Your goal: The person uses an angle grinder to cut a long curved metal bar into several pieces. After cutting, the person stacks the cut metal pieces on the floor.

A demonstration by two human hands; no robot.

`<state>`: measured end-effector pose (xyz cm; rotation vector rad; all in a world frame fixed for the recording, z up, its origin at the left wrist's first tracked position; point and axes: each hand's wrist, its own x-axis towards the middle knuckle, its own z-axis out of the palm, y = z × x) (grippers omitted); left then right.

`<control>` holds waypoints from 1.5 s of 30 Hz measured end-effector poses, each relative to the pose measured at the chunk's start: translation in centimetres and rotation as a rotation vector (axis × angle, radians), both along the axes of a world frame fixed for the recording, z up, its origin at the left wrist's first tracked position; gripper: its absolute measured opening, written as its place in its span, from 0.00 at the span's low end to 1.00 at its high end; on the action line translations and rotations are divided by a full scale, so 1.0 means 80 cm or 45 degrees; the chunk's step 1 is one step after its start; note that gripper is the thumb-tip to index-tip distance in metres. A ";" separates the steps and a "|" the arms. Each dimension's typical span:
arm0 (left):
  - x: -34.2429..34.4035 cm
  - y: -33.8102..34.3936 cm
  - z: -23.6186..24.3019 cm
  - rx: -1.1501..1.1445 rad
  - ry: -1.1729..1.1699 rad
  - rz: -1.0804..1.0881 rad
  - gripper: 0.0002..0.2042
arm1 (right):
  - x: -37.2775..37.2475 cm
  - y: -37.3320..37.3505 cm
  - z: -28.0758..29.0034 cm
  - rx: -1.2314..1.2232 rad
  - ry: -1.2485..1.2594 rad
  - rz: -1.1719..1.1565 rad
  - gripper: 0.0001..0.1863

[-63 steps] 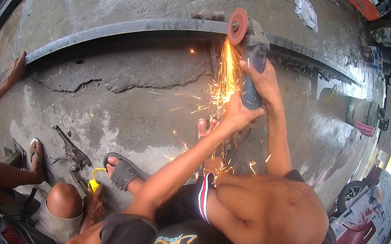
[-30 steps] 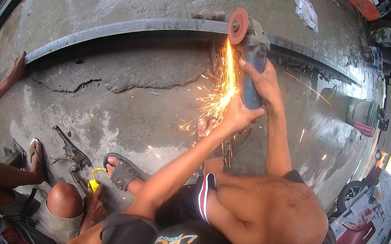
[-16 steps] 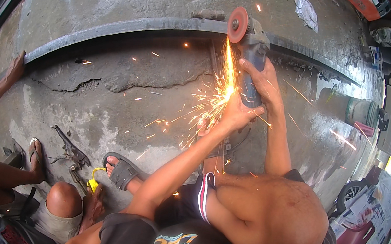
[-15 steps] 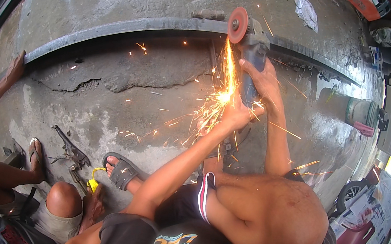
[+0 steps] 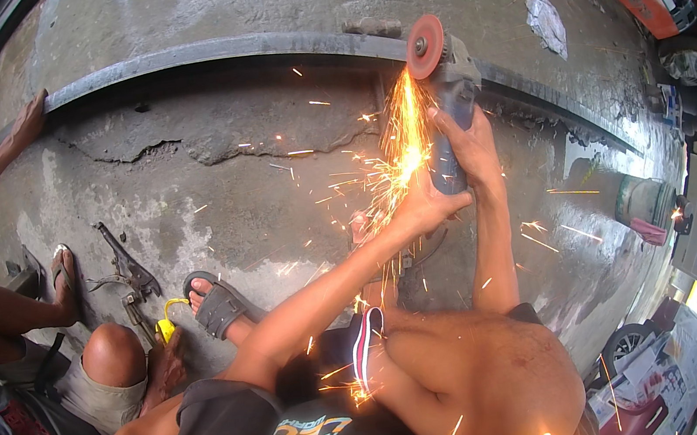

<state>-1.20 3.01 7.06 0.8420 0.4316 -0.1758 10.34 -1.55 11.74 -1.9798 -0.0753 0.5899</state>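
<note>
An angle grinder with a red disc stands against the long grey metal bar, just right of its middle. My right hand is wrapped round the grinder's dark body below the head, thumb pointing up along it. Closed on the lower end of the body is my left hand, partly hidden by glare. A bright stream of sparks pours from the disc down towards my left hand and scatters over my legs. Where disc and bar meet is too small to make out.
At left, a co-worker's hand rests on the bar; their other hand is by a yellow tape measure. A dark metal tool lies on the cracked concrete floor. A white rag and green container are at right.
The spark stream has grown wider and brighter near the disc, with sparks now over my lap. Hands, grinder and bar have barely moved.
</note>
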 end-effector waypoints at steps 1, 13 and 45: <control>-0.002 -0.003 0.002 0.136 0.046 0.048 0.29 | -0.001 0.002 0.003 -0.027 0.021 -0.009 0.26; 0.000 0.009 0.003 0.087 0.052 -0.133 0.23 | 0.000 0.001 0.003 0.010 -0.006 0.036 0.27; 0.000 -0.004 -0.011 0.126 0.057 -0.063 0.21 | 0.003 -0.004 -0.009 -0.032 -0.064 0.013 0.28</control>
